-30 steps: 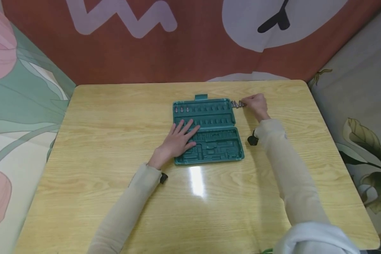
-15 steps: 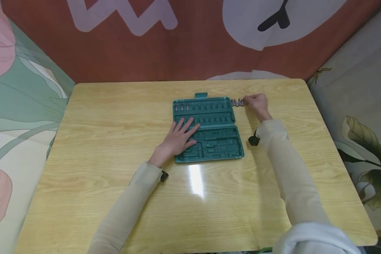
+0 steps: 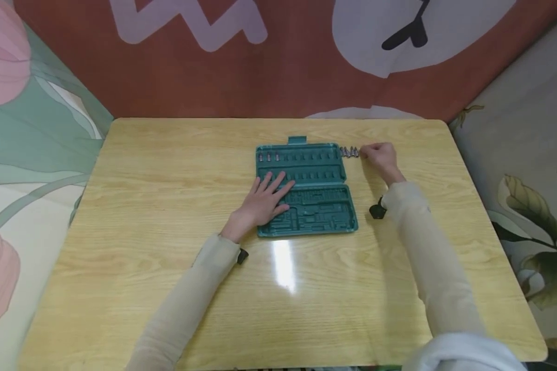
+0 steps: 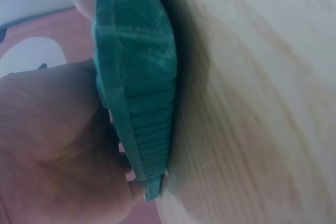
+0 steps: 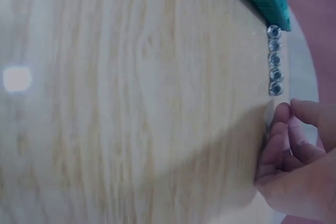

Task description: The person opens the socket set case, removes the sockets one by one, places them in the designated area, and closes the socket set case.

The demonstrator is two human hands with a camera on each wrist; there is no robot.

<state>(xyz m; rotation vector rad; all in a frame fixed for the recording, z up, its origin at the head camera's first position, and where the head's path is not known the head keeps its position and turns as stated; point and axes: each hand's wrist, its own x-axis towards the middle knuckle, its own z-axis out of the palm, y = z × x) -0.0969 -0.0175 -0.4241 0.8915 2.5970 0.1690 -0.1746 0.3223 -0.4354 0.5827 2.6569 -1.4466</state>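
Note:
A green tool case (image 3: 320, 219) lies unfolded on the table, its moulded slots facing up. My left hand (image 3: 258, 204) rests on its left side with fingers spread. In the left wrist view, the case's side wall (image 4: 142, 72) hides the fingertips. Three small metal sockets (image 3: 268, 157) stand in the upper row of slots. Several more sockets (image 5: 275, 60) form a line on the table beside the case's far right corner. Just past the line's outer end is my right hand (image 3: 380, 156), fingers curled and thumb close to the index fingertip. Nothing shows between those tips.
The wooden table (image 3: 167, 170) reaches back to a red-brown patterned cloth (image 3: 190, 87). Printed cloths also hang at the left and right sides. A bright light reflection lies on the table in front of the case.
My right hand has drawn slightly to the right, off the end of the socket line, leaving more of it visible. The left hand stays on the case. The head view shifted a little.

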